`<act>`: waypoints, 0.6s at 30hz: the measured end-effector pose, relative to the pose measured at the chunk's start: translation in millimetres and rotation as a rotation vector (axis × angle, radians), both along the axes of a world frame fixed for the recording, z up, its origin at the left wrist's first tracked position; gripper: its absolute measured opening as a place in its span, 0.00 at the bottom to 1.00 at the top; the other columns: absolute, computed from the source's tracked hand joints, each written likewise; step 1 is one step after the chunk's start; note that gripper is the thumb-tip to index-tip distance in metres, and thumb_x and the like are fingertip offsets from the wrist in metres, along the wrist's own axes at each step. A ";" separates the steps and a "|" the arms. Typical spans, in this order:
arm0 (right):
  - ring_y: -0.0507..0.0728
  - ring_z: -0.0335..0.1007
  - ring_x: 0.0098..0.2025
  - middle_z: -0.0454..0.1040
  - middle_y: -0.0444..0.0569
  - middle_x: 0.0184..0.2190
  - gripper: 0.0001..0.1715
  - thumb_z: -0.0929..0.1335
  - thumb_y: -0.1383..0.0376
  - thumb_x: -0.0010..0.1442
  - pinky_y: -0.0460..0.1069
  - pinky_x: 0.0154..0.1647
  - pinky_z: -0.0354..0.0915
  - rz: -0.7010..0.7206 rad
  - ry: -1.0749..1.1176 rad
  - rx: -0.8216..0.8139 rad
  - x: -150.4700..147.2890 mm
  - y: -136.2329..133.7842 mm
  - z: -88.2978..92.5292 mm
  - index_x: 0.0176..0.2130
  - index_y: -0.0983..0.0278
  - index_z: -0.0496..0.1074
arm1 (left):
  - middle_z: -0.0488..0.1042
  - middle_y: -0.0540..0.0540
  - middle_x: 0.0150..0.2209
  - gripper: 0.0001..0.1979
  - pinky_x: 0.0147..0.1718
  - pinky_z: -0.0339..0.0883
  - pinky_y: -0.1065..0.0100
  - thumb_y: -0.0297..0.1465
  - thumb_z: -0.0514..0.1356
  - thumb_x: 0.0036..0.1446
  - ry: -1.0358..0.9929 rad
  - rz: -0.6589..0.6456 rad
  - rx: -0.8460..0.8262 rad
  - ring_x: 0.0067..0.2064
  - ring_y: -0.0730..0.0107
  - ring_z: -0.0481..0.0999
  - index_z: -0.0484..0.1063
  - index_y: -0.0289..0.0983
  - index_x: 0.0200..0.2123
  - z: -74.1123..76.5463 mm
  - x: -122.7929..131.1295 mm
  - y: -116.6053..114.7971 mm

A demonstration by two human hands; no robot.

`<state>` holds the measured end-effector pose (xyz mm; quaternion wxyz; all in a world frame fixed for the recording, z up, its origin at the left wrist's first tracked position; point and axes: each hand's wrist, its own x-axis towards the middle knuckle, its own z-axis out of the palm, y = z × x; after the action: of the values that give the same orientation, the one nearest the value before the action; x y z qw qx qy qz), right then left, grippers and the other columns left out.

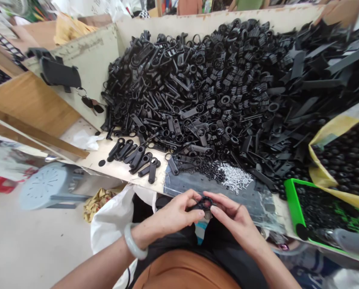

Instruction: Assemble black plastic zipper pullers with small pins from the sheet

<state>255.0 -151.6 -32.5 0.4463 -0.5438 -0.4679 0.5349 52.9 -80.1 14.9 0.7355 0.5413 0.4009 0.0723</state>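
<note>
My left hand and my right hand meet just below the table's front edge, over my lap. Both pinch one small black plastic part between their fingertips. A pale bangle rings my left wrist. Just beyond my hands lie a little heap of short silver pins and tiny black beads on a clear plastic sheet. A row of black looped levers lies side by side at the front left of the table.
A huge pile of black plastic parts fills the table inside cardboard walls. A green tray and a yellow bag of black pieces sit at right. A grey stool stands on the floor at left. A white bag hangs by my lap.
</note>
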 end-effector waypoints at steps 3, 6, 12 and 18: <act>0.55 0.75 0.39 0.78 0.51 0.43 0.22 0.70 0.51 0.67 0.48 0.38 0.72 0.034 -0.112 0.068 4.3 3.6 2.7 0.54 0.57 0.81 | 0.64 0.58 0.28 0.13 0.28 0.55 0.71 0.30 0.61 0.59 0.001 0.061 -0.083 0.27 0.77 0.61 0.63 0.38 0.46 -0.6 3.8 -2.9; 0.55 0.75 0.40 0.77 0.50 0.41 0.20 0.68 0.52 0.69 0.48 0.40 0.71 0.032 -0.152 0.115 6.3 6.1 6.6 0.52 0.57 0.82 | 0.66 0.58 0.25 0.14 0.27 0.57 0.71 0.34 0.61 0.59 -0.038 0.083 -0.165 0.26 0.76 0.63 0.61 0.38 0.45 -2.5 8.3 -10.7; 0.50 0.65 0.27 0.75 0.46 0.36 0.19 0.71 0.52 0.67 0.45 0.28 0.65 0.042 -0.190 0.128 4.9 3.3 4.5 0.52 0.57 0.82 | 0.71 0.54 0.25 0.18 0.29 0.62 0.70 0.38 0.64 0.57 -0.143 0.174 -0.278 0.24 0.75 0.69 0.63 0.37 0.45 -3.7 15.6 -20.0; 0.52 0.71 0.32 0.75 0.48 0.38 0.19 0.70 0.55 0.68 0.46 0.32 0.69 0.126 -0.185 0.127 7.1 2.8 -0.6 0.55 0.57 0.81 | 0.78 0.48 0.32 0.21 0.24 0.52 0.71 0.39 0.63 0.59 -0.166 0.115 -0.360 0.21 0.79 0.69 0.65 0.34 0.50 -3.0 12.5 -18.6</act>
<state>262.1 -148.8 -33.1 0.4003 -0.5312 -0.5731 0.4787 65.4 -98.8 11.9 0.8456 0.3696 0.3755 0.0855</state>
